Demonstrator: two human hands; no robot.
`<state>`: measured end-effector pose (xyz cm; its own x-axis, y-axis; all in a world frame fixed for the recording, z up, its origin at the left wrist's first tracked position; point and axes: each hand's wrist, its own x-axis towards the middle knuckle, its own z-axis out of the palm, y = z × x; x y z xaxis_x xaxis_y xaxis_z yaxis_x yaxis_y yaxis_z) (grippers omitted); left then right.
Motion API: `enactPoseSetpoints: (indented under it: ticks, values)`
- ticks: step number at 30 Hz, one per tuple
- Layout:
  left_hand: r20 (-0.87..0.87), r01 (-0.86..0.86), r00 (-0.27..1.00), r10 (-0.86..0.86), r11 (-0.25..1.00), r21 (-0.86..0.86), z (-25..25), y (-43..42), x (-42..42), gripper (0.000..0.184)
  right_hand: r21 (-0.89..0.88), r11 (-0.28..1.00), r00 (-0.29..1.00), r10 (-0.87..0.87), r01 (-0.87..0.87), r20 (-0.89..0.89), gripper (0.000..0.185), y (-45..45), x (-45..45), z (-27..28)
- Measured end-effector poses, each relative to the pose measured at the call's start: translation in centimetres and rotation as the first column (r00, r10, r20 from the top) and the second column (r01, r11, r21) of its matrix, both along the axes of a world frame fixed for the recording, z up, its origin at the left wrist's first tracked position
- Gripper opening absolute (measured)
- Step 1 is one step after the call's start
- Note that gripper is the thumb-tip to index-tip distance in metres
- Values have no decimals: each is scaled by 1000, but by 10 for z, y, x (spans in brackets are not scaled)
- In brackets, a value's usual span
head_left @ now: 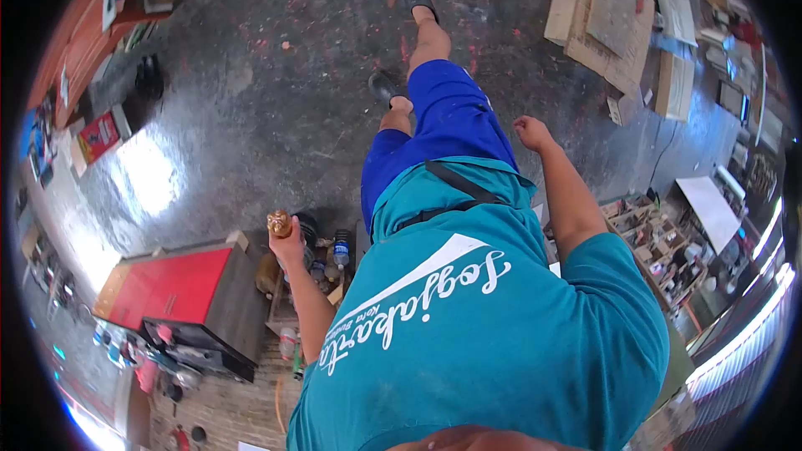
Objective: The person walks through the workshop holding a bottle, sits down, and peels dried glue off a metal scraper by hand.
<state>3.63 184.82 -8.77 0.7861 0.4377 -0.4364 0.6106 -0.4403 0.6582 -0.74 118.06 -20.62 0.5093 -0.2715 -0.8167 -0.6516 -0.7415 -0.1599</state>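
One wide dark floor (276, 117), marked with reddish paint, spreads around the person, whose feet are set one ahead of the other; level, unhurried footing seems wise on it. Stacked boards (614, 8) lie ahead to the right, with loose scraps near them, so a path well apart from that pile looks safer. The red cabinet (171, 288) stands to the left, and its near corner calls for some room at the left elbow. Small wood pieces (656, 242) lie in a sectioned tray by the right arm, which is best kept close to the body there.

Several containers sit just beside the left forearm, among them a bottle with a blue label (341, 250). A slightly raised forearm would lessen the chance of brushing them.

Two bare hands hang out at the sides. The right hand (532, 133) has its fingers loosely curled; whether anything is tucked inside, I cannot tell. The left hand (289, 248) is wrapped around the lower part of a shiny gold thing (279, 223), whose top sticks out past the fingers, away from the body. Its exact kind is too small to make out. A firm but unsqueezed hold, with the wrist steady, suits its smooth-looking surface.
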Motion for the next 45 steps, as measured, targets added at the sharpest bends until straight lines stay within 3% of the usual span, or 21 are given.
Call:
enactPoseSetpoints:
  ticks: [3, 4, 6, 8, 10, 14, 19, 21, 25, 29, 31, 34, 38, 40, 45]
  values:
    - [31, 216, 975, -221, 969, 119, -21, 14, 5, 35, -20, 999, 996, -43, 45, 77, 31, 11, 12, 5]
    - [-139, 114, 983, -116, 993, -22, -53, 45, -6, 43, -29, 997, 994, -63, 66, 86, 31, 16, 15, 12]
    - [-22, 205, 979, -205, 978, 25, -58, 42, 5, 39, -72, 991, 991, -111, 116, 74, 32, 21, 11, 26]
    - [-64, 121, 989, -132, 981, -151, -33, 15, 27, 32, -123, 979, 987, -157, 161, 38, 33, 14, 8, 37]
    - [50, 224, 974, -223, 975, -13, -49, 16, 30, 27, -195, 952, 971, -238, 238, 23, 34, -3, -12, 38]
    - [-119, 252, 959, -257, 966, -53, -42, -12, 52, 24, -315, 860, 911, -409, 402, 46, 36, -45, -45, 32]
    - [-84, 551, 831, -550, 835, -17, -66, -39, 69, 23, -415, 677, 791, -563, 608, 241, 34, -91, -69, 42]
    - [-186, 557, 809, -558, 828, -64, -48, -73, 88, 23, -443, 620, 759, -571, 648, 312, 34, -116, -68, 50]
    - [-262, 617, 740, -619, 780, -102, -49, -127, 127, 25, -395, 548, 670, -517, 737, 532, 30, -184, -70, -3]
    - [-393, 608, 698, -599, 785, -117, -67, -145, 159, 27, -271, 594, 621, -526, 757, 581, 39, -264, -56, -72]
    - [-404, 684, 652, -641, 728, -51, -61, -163, 175, 27, -288, 648, 669, -473, 705, 573, 44, -295, -37, -101]
    - [-514, 663, 657, -551, 748, 45, -38, -195, 191, 34, -297, 681, 716, -487, 670, 500, 55, -330, -11, -142]
    - [-355, 752, 640, -682, 651, 103, -21, -188, 193, 34, -278, 727, 760, -495, 628, 422, 60, -363, 18, -185]
    - [-289, 809, 587, -756, 562, 175, -30, -143, 193, 32, -293, 753, 796, -477, 589, 372, 59, -373, 26, -195]
    - [-493, 724, 636, -593, 680, 116, 7, -188, 171, 31, -296, 816, 864, -430, 496, 261, 52, -398, 38, -183]
